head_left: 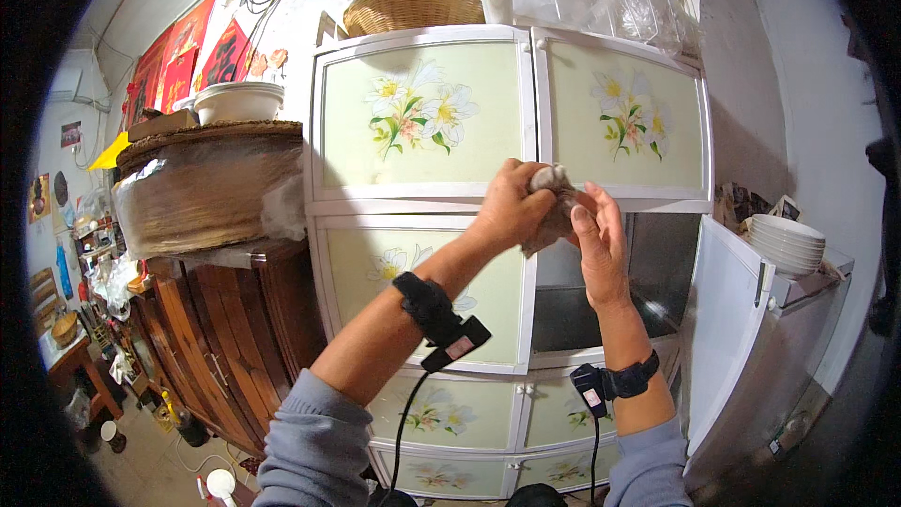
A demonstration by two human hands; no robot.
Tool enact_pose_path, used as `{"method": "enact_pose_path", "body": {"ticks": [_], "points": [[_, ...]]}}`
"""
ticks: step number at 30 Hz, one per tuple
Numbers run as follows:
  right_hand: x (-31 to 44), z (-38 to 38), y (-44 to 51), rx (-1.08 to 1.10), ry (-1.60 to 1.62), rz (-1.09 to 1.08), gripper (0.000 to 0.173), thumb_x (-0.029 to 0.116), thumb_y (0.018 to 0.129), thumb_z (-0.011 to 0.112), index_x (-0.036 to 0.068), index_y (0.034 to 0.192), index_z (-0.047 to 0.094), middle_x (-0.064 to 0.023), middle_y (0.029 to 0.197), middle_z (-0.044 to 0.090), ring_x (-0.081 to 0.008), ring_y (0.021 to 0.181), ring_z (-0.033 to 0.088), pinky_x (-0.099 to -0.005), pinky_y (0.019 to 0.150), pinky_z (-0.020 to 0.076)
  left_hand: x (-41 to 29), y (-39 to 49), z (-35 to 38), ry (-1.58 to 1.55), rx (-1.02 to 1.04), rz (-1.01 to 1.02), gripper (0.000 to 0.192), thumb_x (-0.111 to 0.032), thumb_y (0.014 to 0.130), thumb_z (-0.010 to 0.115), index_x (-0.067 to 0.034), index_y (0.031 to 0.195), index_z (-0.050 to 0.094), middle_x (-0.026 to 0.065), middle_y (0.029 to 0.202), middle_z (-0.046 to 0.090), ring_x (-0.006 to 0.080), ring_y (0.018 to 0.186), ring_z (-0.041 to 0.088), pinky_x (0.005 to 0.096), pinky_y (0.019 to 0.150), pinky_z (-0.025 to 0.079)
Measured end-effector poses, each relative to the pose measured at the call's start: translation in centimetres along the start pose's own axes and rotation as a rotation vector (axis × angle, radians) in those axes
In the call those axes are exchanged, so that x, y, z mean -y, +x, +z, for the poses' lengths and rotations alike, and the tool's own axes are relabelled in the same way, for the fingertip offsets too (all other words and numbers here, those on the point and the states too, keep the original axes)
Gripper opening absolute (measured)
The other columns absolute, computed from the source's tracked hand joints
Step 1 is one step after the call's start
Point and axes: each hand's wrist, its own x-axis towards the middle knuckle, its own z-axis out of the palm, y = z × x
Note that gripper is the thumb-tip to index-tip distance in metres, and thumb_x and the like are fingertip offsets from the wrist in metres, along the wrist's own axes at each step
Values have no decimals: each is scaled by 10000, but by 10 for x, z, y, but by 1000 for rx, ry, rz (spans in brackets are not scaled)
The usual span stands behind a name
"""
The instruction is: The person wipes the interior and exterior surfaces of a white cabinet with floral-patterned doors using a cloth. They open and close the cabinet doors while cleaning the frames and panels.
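A bunched grey-brown cloth (552, 211) is held in front of a white-framed cabinet (422, 208) with flower-painted panels. My left hand (517, 204) grips the cloth from the left, fingers closed around it. On its right side, my right hand (600, 243) has its fingers extended and apart; thumb and fingertips are beside the cloth, and whether they touch it I cannot tell. One cabinet door (728, 331) on the right stands swung out, showing a dark compartment (584, 310) behind my right hand. Both wrists wear black straps with small cabled devices.
On top of the cabinet are a wicker basket (415, 3), a white roll (496, 0) and a wire rack (637, 3). Stacked white plates (787, 243) sit at the right beyond the swung-out door. A wooden cabinet (218, 338) stands at the left, a spray bottle (219, 486) on the floor.
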Motion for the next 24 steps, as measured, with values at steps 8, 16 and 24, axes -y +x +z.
{"method": "enact_pose_path", "body": {"ticks": [8, 16, 24], "points": [[7, 22, 25, -108, 403, 176, 649, 237, 893, 671, 42, 1423, 352, -125, 1335, 458, -254, 1249, 463, -385, 1044, 408, -6, 4, 49, 321, -83, 354, 531, -217, 785, 728, -16, 1245, 553, 204, 1288, 501, 370, 1173, 442, 463, 1025, 357], [11, 22, 66, -20, -128, -94, 394, 189, 869, 704, 18, 1202, 584, -81, 1061, 627, -167, 954, 595, -328, 858, 494, 14, -10, 20, 173, -58, 189, 808, -213, 752, 693, -38, 1447, 320, 252, 1380, 422, 423, 1303, 373, 481, 1093, 303], [21, 27, 114, -63, -869, -471, 278, 122, 773, 648, 67, 1045, 659, -124, 989, 578, -296, 890, 598, -395, 802, 493, 29, -18, 25, 572, -108, 227, 539, -179, 755, 656, -34, 1255, 515, 172, 1219, 543, 362, 1202, 464, 495, 1041, 323]]}}
